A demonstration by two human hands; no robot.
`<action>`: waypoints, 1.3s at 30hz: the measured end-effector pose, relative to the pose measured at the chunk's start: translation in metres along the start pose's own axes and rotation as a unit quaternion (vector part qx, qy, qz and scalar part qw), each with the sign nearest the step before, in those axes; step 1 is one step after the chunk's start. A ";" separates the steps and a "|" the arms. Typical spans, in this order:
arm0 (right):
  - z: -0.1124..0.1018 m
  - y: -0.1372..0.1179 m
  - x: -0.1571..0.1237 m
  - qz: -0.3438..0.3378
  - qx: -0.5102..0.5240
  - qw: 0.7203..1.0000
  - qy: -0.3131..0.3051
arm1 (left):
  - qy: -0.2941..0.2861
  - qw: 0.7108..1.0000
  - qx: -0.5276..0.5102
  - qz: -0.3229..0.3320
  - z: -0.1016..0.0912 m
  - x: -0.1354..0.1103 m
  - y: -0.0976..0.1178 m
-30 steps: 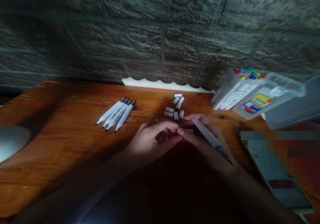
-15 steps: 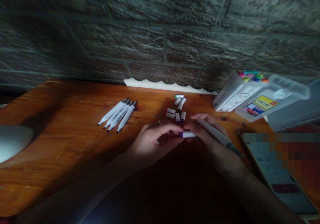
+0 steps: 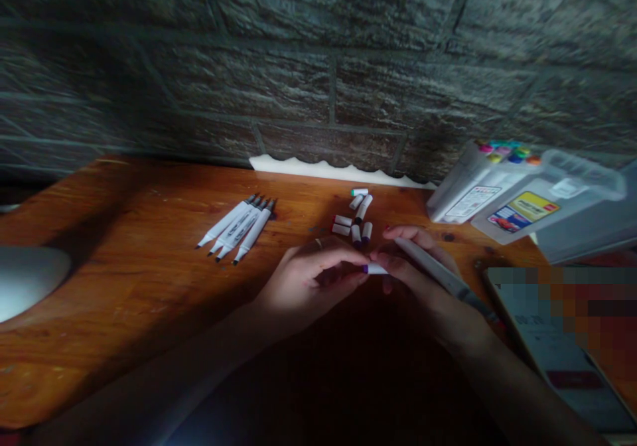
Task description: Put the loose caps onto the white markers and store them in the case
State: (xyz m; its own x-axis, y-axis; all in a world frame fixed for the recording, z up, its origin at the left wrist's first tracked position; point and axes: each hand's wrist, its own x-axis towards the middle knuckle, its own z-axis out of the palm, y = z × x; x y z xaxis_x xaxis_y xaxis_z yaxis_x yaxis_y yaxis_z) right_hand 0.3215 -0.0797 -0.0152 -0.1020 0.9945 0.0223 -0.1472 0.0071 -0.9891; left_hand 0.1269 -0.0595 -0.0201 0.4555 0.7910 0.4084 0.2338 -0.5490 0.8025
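Dim wooden desk [image 3: 124,287] up against a brick wall [image 3: 318,68]; left hand [image 3: 303,280] pinches a little purple-ended cap [image 3: 374,269], right hand [image 3: 423,287] touches it too while gripping a marker [image 3: 438,273] across its fingers; loose caps [image 3: 354,219] just behind them; four pens [image 3: 236,228] off left, box [image 3: 502,194] right.

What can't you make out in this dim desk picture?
All in the head view:
- cap, pinched by the left hand: fingertips cover all but its purple end.
- marker in the right hand: tip colour lost in shadow.
- flat thing at right: pixelated.
- white rounded object: cut off by the left edge.
- marker box labels: too small to read.
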 end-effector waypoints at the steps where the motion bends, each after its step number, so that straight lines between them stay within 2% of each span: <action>1: 0.000 -0.001 0.000 0.000 -0.004 1.000 -0.002 | -0.002 1.000 -0.001 -0.001 0.000 0.000 0.000; 16: 0.000 0.000 0.000 0.009 0.007 1.000 -0.011 | -0.008 0.999 0.024 -0.028 0.000 -0.002 0.002; 25: -0.001 -0.004 0.001 0.021 -0.007 0.999 -0.038 | -0.013 0.999 0.024 -0.020 0.000 -0.002 0.002; 39: -0.001 -0.004 0.001 0.015 -0.041 0.999 -0.032 | -0.012 0.999 0.047 -0.001 0.000 -0.003 0.005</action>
State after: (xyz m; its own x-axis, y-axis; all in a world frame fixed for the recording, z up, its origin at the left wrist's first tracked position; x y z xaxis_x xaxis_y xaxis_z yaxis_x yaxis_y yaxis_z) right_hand 0.3225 -0.0791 -0.0115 -0.1674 0.9859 -0.0012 -0.0614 -0.0117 -0.9980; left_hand 0.1273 -0.0647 -0.0172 0.4743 0.7866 0.3953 0.3146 -0.5708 0.7584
